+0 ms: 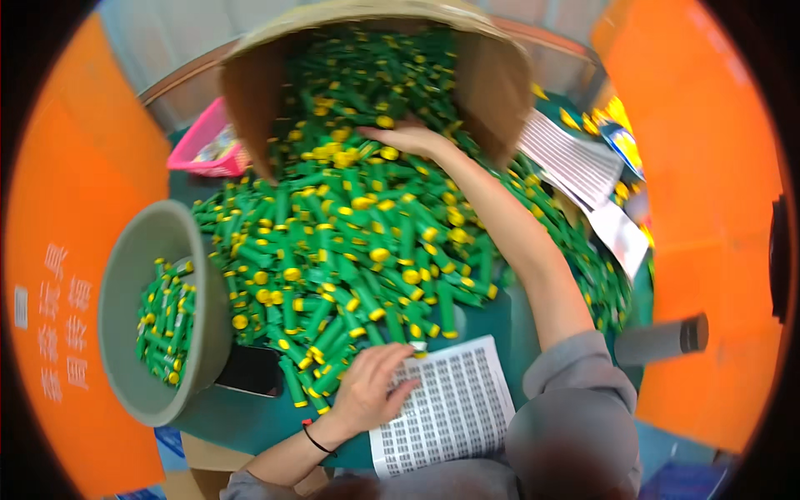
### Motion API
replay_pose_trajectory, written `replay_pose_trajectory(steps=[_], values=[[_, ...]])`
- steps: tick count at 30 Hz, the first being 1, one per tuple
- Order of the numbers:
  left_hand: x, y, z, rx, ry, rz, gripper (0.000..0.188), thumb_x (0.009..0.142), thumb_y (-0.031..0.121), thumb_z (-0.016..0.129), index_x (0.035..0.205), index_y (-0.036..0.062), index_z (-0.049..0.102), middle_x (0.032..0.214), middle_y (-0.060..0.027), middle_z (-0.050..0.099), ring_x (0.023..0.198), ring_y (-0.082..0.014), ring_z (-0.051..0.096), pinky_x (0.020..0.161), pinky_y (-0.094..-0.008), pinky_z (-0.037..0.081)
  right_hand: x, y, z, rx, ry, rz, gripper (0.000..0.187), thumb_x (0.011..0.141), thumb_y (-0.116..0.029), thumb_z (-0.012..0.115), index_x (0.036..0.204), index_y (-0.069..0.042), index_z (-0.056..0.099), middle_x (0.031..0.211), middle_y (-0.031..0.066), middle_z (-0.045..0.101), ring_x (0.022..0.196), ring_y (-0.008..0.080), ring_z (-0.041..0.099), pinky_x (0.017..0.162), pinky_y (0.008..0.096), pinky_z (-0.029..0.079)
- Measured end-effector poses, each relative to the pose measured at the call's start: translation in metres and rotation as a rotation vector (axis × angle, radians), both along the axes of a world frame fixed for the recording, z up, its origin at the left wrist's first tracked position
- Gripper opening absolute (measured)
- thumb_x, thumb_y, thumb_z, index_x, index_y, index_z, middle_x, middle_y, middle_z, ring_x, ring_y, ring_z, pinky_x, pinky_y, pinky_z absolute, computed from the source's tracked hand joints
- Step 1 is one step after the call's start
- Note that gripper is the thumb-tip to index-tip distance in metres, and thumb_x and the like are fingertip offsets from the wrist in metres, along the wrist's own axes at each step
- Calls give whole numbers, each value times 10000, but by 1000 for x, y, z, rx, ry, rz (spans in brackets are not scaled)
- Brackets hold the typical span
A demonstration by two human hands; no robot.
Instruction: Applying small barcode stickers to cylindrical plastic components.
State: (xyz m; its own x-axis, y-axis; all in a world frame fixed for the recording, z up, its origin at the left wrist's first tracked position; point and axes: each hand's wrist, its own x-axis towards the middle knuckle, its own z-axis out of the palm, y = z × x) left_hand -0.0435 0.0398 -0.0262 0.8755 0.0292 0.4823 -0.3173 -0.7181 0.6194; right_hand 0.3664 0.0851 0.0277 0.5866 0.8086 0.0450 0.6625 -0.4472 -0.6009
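A large heap of small green tubes with yellow caps (333,242) spills from a cardboard box (492,100) lying on its side. My right hand (408,137) reaches into the box mouth, fingers stretched out flat against the tubes; some blur there, and nothing gripped shows. My left hand (372,390) rests at the upper left corner of a white sheet printed with rows of small dark labels (454,400). Its thumb and fingers are apart, and the fingertips lie beside the nearest tubes. A small whitish piece at those fingertips is too blurred to name.
At left a grey-green basin (212,333) holds more tubes, with a dark phone (250,371) beside it. A pink basket (196,154) stands behind. To the right are printed papers (575,158) and a grey bottle (662,340). Orange panels (708,167) flank both sides.
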Motion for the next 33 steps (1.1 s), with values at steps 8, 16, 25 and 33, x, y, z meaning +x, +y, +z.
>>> replay_pose_trajectory(steps=[8, 16, 25, 33], values=[[-2, 1, 0, -12, -7, 25, 593, 763, 81, 816, 1289, 5, 552, 1214, -172, 614, 1084, -366, 593, 933, -420, 496, -34, -192, 53, -8, -210, -447, 745, 970, -643, 435, 1225, 21, 653, 1071, 238, 707, 1019, 346, 676, 935, 403, 490], [-1, -2, -5, -11, -38, -13, 620, 763, 68, 814, 1312, 8, 533, 1239, -172, 597, 1097, -361, 585, 938, -415, 495, -87, -227, -50, 85, -188, -599, 718, 909, -688, 520, 1372, -140, 522, 1344, 247, 507, 1258, 379, 516, 1053, 462, 421], [-1, -4, -6, 25, -24, 10, 660, 752, 63, 835, 1324, 13, 511, 1243, -166, 588, 1078, -325, 580, 862, -378, 506, -111, -173, -42, 447, -203, -357, 612, 1001, -487, 506, 1447, -73, 445, 1495, 260, 393, 1332, 436, 436, 1108, 472, 356], [-1, -3, -6, 24, -41, 10, 657, 757, 64, 833, 1329, 28, 511, 1268, -165, 581, 1093, -328, 575, 857, -382, 512, -43, -308, -10, -403, -426, -731, 414, 837, -318, 753, 1037, 40, 700, 1021, 205, 723, 933, 354, 697, 817, 449, 543]])
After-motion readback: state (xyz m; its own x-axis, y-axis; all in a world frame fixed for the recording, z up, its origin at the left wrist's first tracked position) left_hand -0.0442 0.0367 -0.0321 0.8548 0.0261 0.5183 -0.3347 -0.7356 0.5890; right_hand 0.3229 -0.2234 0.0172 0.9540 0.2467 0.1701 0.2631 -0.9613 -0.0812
